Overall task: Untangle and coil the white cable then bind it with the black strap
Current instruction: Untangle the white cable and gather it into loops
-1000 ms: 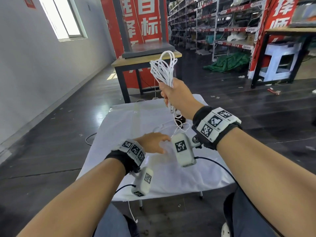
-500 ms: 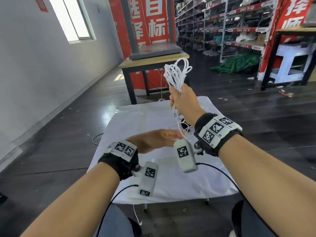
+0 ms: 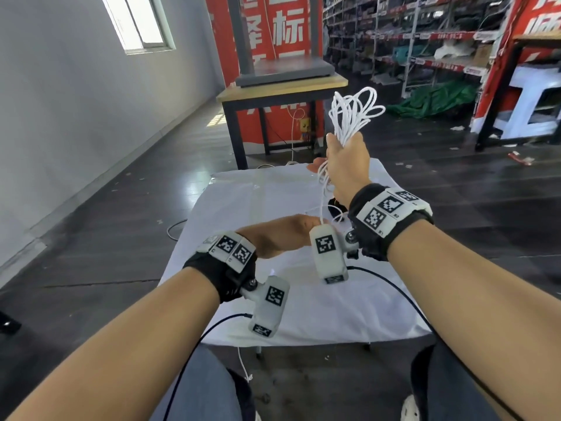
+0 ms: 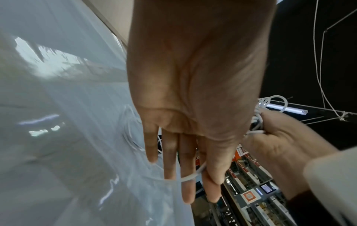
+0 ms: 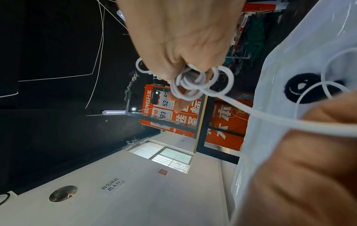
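Observation:
My right hand (image 3: 346, 159) is raised above the white-clothed table (image 3: 243, 208) and grips a bundle of white cable (image 3: 353, 113) loops that stick up from the fist. The right wrist view shows the loops (image 5: 195, 82) bunched in the curled fingers (image 5: 183, 38). One strand hangs down to my left hand (image 3: 282, 238), lower and nearer me. There the strand (image 4: 191, 177) crosses the straight fingers (image 4: 187, 152) and is pinched between them. The black strap (image 5: 301, 85) lies curled on the cloth, half hidden behind my right wrist in the head view (image 3: 334, 208).
A wooden table (image 3: 282, 86) carrying a grey slab stands just beyond the clothed one. Storage shelves (image 3: 425, 41) and a white stool (image 3: 531, 101) fill the right side. Another cord (image 3: 176, 229) lies on the dark floor at the left, and a thin cord (image 3: 243, 363) hangs by the table's front edge.
My left hand has slid right to below the right wrist, onto the hanging strand. The right hand stays raised and grips the bundle.

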`<state>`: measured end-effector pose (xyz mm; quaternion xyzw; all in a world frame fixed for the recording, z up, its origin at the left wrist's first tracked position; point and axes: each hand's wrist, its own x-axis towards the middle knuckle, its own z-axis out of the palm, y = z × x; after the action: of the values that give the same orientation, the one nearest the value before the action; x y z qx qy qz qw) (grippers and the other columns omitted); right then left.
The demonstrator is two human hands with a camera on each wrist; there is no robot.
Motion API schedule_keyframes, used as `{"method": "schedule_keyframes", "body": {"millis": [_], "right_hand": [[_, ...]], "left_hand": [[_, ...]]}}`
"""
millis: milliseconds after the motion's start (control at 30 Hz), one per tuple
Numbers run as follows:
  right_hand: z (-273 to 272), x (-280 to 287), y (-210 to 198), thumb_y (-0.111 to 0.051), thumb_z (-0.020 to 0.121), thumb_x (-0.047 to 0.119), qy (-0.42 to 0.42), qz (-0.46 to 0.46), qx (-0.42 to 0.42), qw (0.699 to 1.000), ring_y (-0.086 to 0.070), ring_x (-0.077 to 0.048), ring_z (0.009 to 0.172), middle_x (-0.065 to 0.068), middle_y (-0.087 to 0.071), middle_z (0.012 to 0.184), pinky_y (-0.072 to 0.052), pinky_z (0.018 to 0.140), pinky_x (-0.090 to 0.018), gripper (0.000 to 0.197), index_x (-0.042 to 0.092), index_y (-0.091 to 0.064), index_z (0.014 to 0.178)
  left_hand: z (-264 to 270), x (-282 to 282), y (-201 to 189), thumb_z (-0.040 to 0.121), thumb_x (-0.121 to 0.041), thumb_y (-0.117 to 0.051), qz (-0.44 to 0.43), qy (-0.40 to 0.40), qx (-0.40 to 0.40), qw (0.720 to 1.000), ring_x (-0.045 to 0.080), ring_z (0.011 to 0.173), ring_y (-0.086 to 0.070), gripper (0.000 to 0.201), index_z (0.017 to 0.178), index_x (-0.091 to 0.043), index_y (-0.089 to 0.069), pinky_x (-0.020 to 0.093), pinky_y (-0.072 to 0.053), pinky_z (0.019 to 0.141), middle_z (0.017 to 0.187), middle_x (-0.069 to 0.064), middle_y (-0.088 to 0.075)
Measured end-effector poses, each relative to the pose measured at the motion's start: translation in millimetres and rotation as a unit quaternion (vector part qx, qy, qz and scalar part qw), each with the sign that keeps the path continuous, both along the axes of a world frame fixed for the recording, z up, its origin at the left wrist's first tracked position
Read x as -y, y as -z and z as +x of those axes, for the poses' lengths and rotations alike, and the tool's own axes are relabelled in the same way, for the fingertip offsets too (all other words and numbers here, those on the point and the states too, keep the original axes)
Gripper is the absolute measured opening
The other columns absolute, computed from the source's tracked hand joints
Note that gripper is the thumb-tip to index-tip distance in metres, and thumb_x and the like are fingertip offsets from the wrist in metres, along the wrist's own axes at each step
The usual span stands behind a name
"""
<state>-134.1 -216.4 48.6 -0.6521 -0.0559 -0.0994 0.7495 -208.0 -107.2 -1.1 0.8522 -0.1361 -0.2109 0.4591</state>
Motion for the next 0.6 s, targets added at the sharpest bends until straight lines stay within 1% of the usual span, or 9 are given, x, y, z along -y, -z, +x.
{"method": "schedule_keyframes", "body": {"millis": [33, 100, 200, 267, 333, 367, 467, 533, 600], "right_hand": [[1.0, 1.2, -0.8, -0.044, 0.100, 0.019, 0.003, -0.008, 0.004, 1.000, -0.058, -0.018, 0.054, -0.002, -0.048, 0.081, -0.047, 0.042, -0.019, 0.013, 0.007, -0.041, 0.107], [2.7, 4.0, 2.8, -0.042, 0.101, 0.019, 0.018, -0.052, 0.015, 0.998, -0.055, -0.017, 0.049, -0.002, -0.047, 0.079, -0.042, 0.037, -0.017, 0.015, 0.005, -0.040, 0.107], [8.4, 4.8, 11.8, -0.041, 0.101, 0.019, 0.037, -0.175, 0.069, 0.981, -0.046, -0.013, 0.050, -0.004, -0.050, 0.083, -0.039, 0.039, -0.023, 0.019, 0.001, -0.041, 0.108], [9.8, 3.5, 19.1, -0.042, 0.100, 0.019, 0.025, -0.267, 0.115, 0.956, -0.042, -0.013, 0.057, -0.005, -0.051, 0.084, -0.034, 0.050, -0.025, 0.014, 0.005, -0.040, 0.101], [6.2, 1.0, 24.3, -0.045, 0.100, 0.021, -0.011, -0.348, 0.130, 0.928, -0.046, -0.017, 0.067, -0.004, -0.050, 0.085, -0.034, 0.060, -0.024, 0.018, 0.004, -0.044, 0.105], [3.4, -1.0, 26.3, -0.046, 0.099, 0.024, -0.040, -0.376, 0.128, 0.917, -0.047, -0.019, 0.070, -0.004, -0.051, 0.085, -0.035, 0.061, -0.025, 0.022, 0.003, -0.046, 0.106], [-4.9, -13.1, 34.3, -0.050, 0.096, 0.037, -0.145, -0.406, 0.094, 0.897, -0.047, -0.018, 0.059, 0.001, -0.049, 0.070, -0.037, 0.049, -0.021, 0.026, 0.012, -0.047, 0.089], [-8.0, -23.3, 39.5, -0.051, 0.095, 0.042, -0.185, -0.423, 0.074, 0.884, -0.049, -0.019, 0.059, -0.004, -0.053, 0.071, -0.038, 0.053, -0.025, 0.032, 0.013, -0.048, 0.081], [-11.1, -30.2, 42.2, -0.052, 0.096, 0.034, -0.207, -0.476, 0.064, 0.852, -0.051, -0.021, 0.062, -0.010, -0.058, 0.078, -0.038, 0.054, -0.026, 0.028, 0.012, -0.051, 0.079]], "left_hand": [[-1.0, -3.1, 2.4, 0.096, -0.006, -0.049, 0.015, 0.005, -0.013, 1.000, 0.002, 0.105, -0.059, 0.018, 0.112, -0.007, -0.059, 0.022, -0.043, 0.097, 0.110, -0.002, -0.064], [-8.6, -12.3, 8.1, 0.097, -0.020, -0.052, 0.036, 0.011, -0.029, 0.999, 0.007, 0.113, -0.058, 0.019, 0.111, -0.014, -0.064, 0.022, -0.042, 0.102, 0.116, -0.002, -0.066], [-18.5, -31.2, 6.6, 0.098, -0.018, -0.053, 0.033, 0.017, -0.037, 0.999, 0.009, 0.105, -0.062, 0.018, 0.103, -0.010, -0.068, 0.018, -0.044, 0.096, 0.106, 0.003, -0.071], [-26.0, -44.1, 0.9, 0.097, -0.011, -0.053, 0.018, 0.010, -0.051, 0.998, 0.011, 0.094, -0.062, 0.015, 0.102, -0.011, -0.067, 0.023, -0.044, 0.097, 0.087, 0.002, -0.071], [-32.5, -55.2, -9.0, 0.097, -0.004, -0.049, -0.016, 0.007, -0.058, 0.998, 0.014, 0.084, -0.060, 0.020, 0.105, -0.012, -0.065, 0.036, -0.041, 0.104, 0.076, -0.002, -0.066], [-35.0, -59.7, -14.5, 0.097, -0.002, -0.047, -0.036, -0.002, -0.058, 0.998, 0.014, 0.079, -0.059, 0.022, 0.107, -0.010, -0.065, 0.039, -0.041, 0.104, 0.072, -0.003, -0.063], [-43.2, -66.7, -31.8, 0.098, -0.013, -0.048, -0.077, -0.062, -0.049, 0.994, 0.012, 0.070, -0.051, 0.023, 0.109, -0.014, -0.067, 0.030, -0.050, 0.085, 0.071, -0.004, -0.055], [-46.4, -68.0, -37.8, 0.096, -0.022, -0.050, -0.088, -0.094, -0.032, 0.991, 0.011, 0.065, -0.045, 0.024, 0.110, -0.018, -0.069, 0.022, -0.046, 0.070, 0.073, -0.005, -0.052], [-46.0, -67.9, -39.0, 0.097, -0.027, -0.049, -0.084, -0.125, 0.001, 0.989, 0.008, 0.061, -0.042, 0.025, 0.110, -0.019, -0.069, 0.019, -0.039, 0.061, 0.073, -0.006, -0.052]]}}
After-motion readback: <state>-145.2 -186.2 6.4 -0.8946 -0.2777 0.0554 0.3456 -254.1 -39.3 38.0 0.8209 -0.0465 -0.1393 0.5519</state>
